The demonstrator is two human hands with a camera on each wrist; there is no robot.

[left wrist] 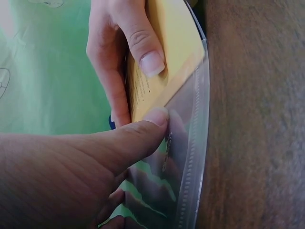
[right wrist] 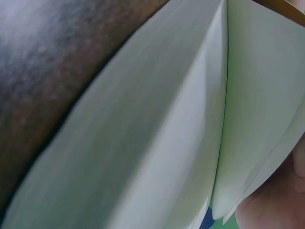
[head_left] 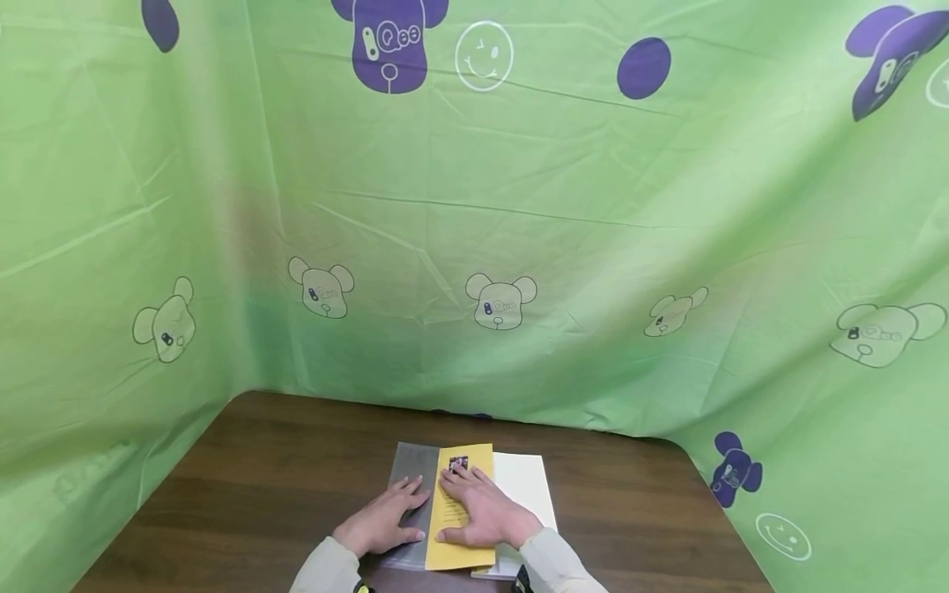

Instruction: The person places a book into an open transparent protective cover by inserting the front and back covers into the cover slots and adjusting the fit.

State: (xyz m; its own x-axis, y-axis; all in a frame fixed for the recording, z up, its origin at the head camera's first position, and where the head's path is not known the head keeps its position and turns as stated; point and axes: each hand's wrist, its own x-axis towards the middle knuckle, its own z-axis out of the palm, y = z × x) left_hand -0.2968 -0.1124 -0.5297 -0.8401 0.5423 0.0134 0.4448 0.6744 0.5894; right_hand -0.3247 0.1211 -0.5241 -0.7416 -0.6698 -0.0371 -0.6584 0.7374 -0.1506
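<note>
A book with a clear plastic cover [head_left: 415,459] lies opened on the table in the head view. Its yellow flap [head_left: 463,558], bearing a small picture and printed text, lies over the middle. White pages [head_left: 522,478] show at the right. My left hand [head_left: 381,520] rests on the plastic with fingers spread. My right hand [head_left: 485,512] presses on the yellow flap, fingers extended. In the left wrist view, my left thumb [left wrist: 138,136] touches the clear sleeve beside the yellow edge. The right wrist view shows raised white pages [right wrist: 190,114] with part of my right hand [right wrist: 271,205] at the edge.
The book lies on a dark brown wooden table [head_left: 296,461]. A green cloth [head_left: 415,198] printed with bear heads and smiley faces hangs behind the table and along both sides.
</note>
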